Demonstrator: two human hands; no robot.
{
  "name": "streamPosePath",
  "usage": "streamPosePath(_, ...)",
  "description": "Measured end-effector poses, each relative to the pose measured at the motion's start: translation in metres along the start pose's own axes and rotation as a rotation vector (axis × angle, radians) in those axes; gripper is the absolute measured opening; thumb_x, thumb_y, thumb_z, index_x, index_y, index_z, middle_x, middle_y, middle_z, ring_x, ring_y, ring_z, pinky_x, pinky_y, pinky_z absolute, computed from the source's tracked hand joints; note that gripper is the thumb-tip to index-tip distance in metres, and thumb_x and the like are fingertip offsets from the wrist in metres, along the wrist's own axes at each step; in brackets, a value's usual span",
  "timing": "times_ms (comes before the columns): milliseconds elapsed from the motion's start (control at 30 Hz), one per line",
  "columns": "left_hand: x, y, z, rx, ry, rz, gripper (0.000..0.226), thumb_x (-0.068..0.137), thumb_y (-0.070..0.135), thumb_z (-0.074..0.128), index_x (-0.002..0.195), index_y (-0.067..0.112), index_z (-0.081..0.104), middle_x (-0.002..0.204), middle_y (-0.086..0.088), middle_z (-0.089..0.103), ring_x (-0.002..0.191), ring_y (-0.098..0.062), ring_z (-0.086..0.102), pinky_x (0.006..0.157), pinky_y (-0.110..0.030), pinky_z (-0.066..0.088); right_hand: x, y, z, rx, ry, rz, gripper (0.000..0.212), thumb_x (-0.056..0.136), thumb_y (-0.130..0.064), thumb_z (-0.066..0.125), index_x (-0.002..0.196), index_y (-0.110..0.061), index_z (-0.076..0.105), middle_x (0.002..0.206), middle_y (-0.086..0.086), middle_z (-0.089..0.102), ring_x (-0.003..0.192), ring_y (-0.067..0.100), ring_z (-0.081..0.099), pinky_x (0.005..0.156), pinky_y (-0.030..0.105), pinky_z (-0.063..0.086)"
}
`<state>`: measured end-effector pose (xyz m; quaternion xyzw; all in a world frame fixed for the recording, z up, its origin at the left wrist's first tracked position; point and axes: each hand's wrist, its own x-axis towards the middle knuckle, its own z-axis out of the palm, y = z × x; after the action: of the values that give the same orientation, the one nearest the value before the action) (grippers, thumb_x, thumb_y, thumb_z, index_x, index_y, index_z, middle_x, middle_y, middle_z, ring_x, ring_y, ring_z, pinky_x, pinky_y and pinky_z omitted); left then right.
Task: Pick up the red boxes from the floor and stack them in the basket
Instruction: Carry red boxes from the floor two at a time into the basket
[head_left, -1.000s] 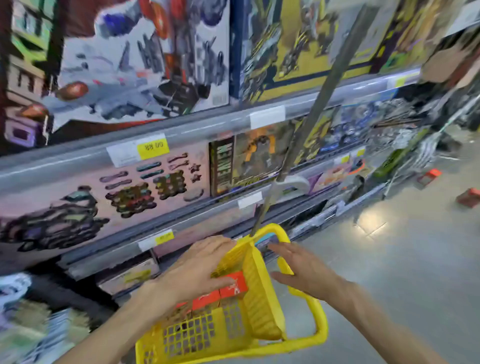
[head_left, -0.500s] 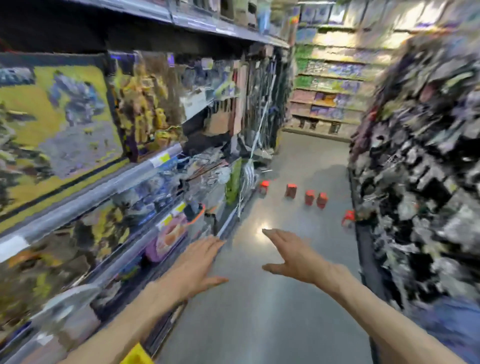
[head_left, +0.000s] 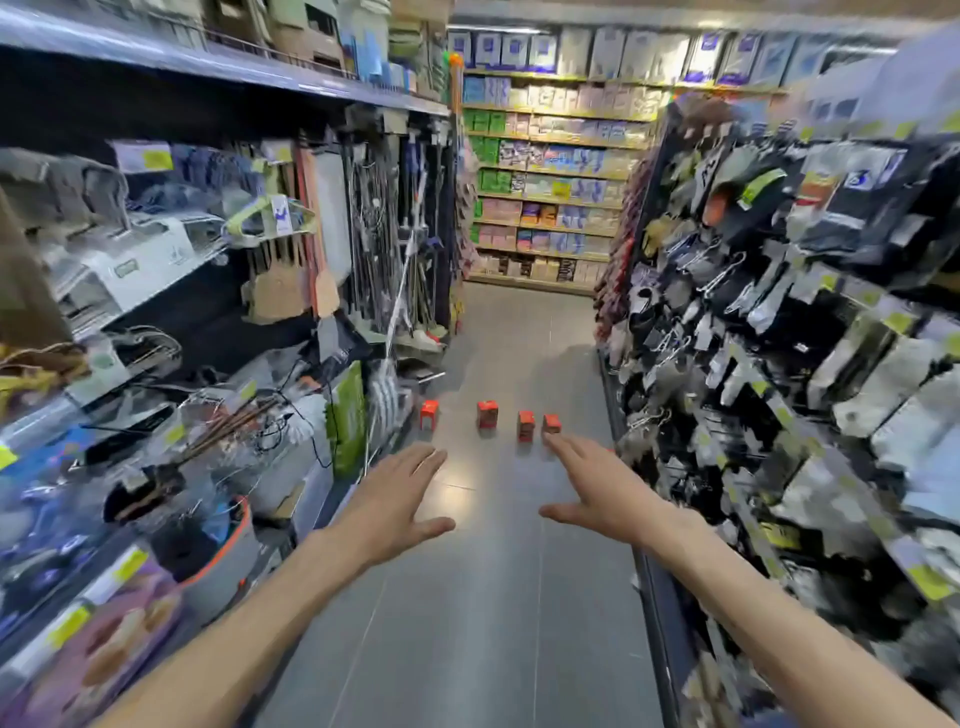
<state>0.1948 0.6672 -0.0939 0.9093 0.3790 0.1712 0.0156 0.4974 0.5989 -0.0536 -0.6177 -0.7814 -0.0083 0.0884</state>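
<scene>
1. Aisle floor (head_left: 509, 597): grey tiles run between a left shelving bay (head_left: 156, 322) of household goods and a right rack (head_left: 779, 312) of hanging packets; a further shelf wall (head_left: 545, 171) closes the far end.
2. Left hand (head_left: 395, 499): held out over the floor, palm down, fingers straight and slightly spread, thumb out to the side; it holds nothing.
3. Right hand (head_left: 597, 488): likewise extended, fingers straight and together, thumb apart; it holds nothing. Its fingertips (head_left: 553, 441) overlap the nearest box in the picture, but the box appears to lie farther down the aisle, not in contact.
4. Red boxes (head_left: 487, 413): four stand in a loose row across the floor, ahead of both hands. The leftmost box (head_left: 429, 414) is close to the base of the left shelving; the rightmost box (head_left: 551, 423) sits just beside its neighbour (head_left: 525, 425).
5. Basket: not in view.
6. Step in hand, as judged: approaching the boxes. It is likely done well by walking closer and crouching before reaching, taking one box per hand across its narrow faces, and keeping clear of the packets on the right rack.
</scene>
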Motion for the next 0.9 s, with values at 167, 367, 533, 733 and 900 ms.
streamPosePath(167,0.127,-0.069,0.041,0.027,0.005,-0.009,0.092,0.083,0.069,0.058,0.153,0.018,0.027,0.157,-0.006,0.032,0.145,-0.025,0.026,0.119,-0.04,0.022,0.108,0.083,0.02,-0.015,0.02,0.007,0.097,0.078,-0.056,0.071,0.151,-0.011,0.025,0.154,0.008,0.034,0.139,0.025,0.035,0.114,0.034,0.029)
streamPosePath(367,0.271,-0.162,0.075,0.043,-0.032,-0.013,0.093,0.082,0.071,0.055,0.151,0.015,0.031,0.155,-0.007,0.034,0.144,-0.025,0.028,0.118,-0.037,0.02,0.253,0.17,0.036,-0.017,-0.004,0.061,0.096,0.08,-0.056,0.07,0.152,-0.013,0.024,0.153,0.009,0.035,0.138,0.026,0.036,0.114,0.032,0.028)
streamPosePath(533,0.386,-0.225,0.101,0.027,-0.064,0.023,0.09,0.08,0.073,0.052,0.147,0.013,0.037,0.15,-0.008,0.04,0.139,-0.026,0.035,0.113,-0.037,0.028,0.35,0.244,0.049,0.004,-0.012,0.126,0.097,0.079,-0.058,0.07,0.152,-0.011,0.026,0.151,0.011,0.038,0.138,0.027,0.036,0.114,0.033,0.029)
streamPosePath(733,0.537,-0.296,0.161,0.01,-0.085,0.027,0.092,0.08,0.077,0.045,0.148,0.015,0.037,0.153,-0.009,0.038,0.141,-0.028,0.034,0.116,-0.043,0.029,0.483,0.34,0.084,0.044,-0.006,0.132,0.098,0.081,-0.058,0.068,0.154,-0.015,0.02,0.154,0.007,0.033,0.139,0.023,0.033,0.114,0.029,0.024)
streamPosePath(900,0.657,-0.361,0.207,-0.005,-0.103,-0.02,0.089,0.08,0.075,0.048,0.148,0.018,0.037,0.149,-0.005,0.041,0.138,-0.024,0.035,0.114,-0.038,0.03,0.615,0.425,0.118,0.095,-0.079,0.122,0.098,0.081,-0.055,0.069,0.155,-0.016,0.017,0.157,0.006,0.028,0.142,0.024,0.028,0.115,0.03,0.024)
